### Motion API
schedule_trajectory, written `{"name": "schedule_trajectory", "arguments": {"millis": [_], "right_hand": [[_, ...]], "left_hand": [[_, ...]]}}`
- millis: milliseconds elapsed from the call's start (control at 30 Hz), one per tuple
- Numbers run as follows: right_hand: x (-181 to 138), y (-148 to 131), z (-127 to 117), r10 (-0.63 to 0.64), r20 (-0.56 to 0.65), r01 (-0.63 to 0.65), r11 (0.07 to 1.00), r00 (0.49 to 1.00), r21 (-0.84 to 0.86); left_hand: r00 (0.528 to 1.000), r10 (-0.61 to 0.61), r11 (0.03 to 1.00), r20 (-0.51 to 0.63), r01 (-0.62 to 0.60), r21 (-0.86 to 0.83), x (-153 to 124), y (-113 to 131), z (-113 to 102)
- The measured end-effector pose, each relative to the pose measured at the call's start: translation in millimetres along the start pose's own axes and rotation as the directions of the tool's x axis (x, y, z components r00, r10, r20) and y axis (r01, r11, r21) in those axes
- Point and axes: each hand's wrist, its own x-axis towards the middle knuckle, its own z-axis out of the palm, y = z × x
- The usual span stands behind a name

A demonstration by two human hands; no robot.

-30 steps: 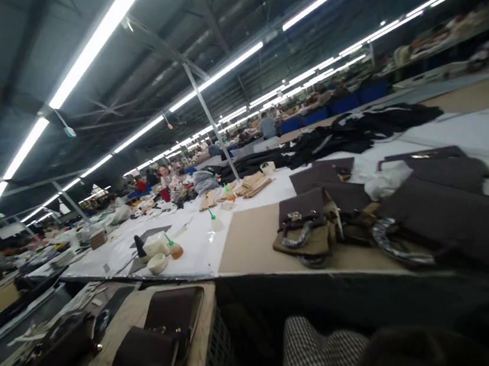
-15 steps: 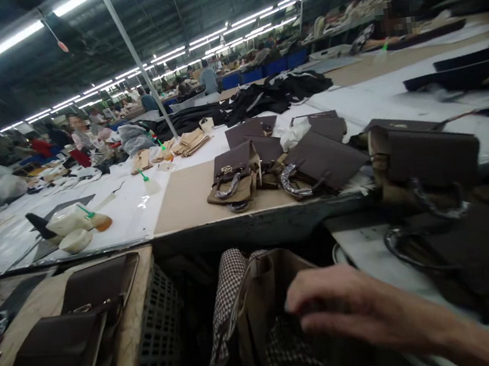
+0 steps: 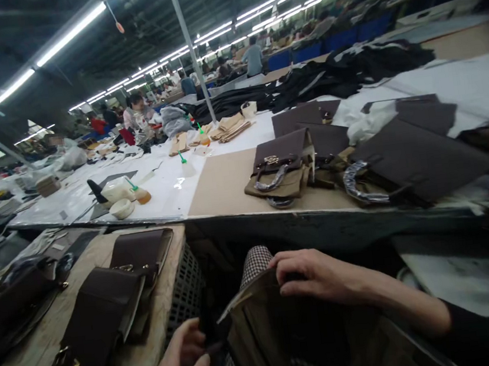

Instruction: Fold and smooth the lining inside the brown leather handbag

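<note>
On my lap rests a dark brown and olive handbag (image 3: 258, 330), its mouth gaping and its inner wall showing. My right hand (image 3: 304, 273) pinches the far upper edge of this bag between thumb and fingers. To the left of the bag, my left hand (image 3: 181, 363) is raised with thumb and fingers apart, and nothing shows in its grasp. A dark, blurred strap end lies close to its fingertips; whether they touch I cannot tell. The bag's lower part is in shadow.
A wooden side table (image 3: 153, 313) on the left bears several dark brown bags (image 3: 102, 295). Across the white worktable (image 3: 161, 193) stand a handled handbag (image 3: 281, 169), more bag pieces, a glue bottle (image 3: 141, 194) and a round white dish (image 3: 122, 209). A post (image 3: 190, 47) rises behind.
My view has swung left. My left hand has let go of the strap with the metal fitting and risen. My right hand has gone from hovering over the bag to gripping its edge.
</note>
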Motion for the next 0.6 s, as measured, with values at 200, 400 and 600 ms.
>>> {"name": "schedule_trajectory", "arguments": {"millis": [200,400,600], "right_hand": [[12.8,-3.2,5.5,0.016,0.011,-0.015,0.998,1.000,-0.064],[8.4,-5.6,4.7,-0.050,-0.011,0.050,0.998,0.999,-0.024],[0.1,-13.3,6.5,-0.059,0.061,0.055,0.996,0.996,0.073]], "left_hand": [[0.949,0.314,0.946,-0.039,-0.309,0.104,4.3,32.4,41.1],[0.894,0.445,0.879,0.051,-0.447,0.164,26.5,37.2,55.3],[0.868,0.475,0.845,0.144,-0.495,0.200,38.3,34.9,49.2]]}}
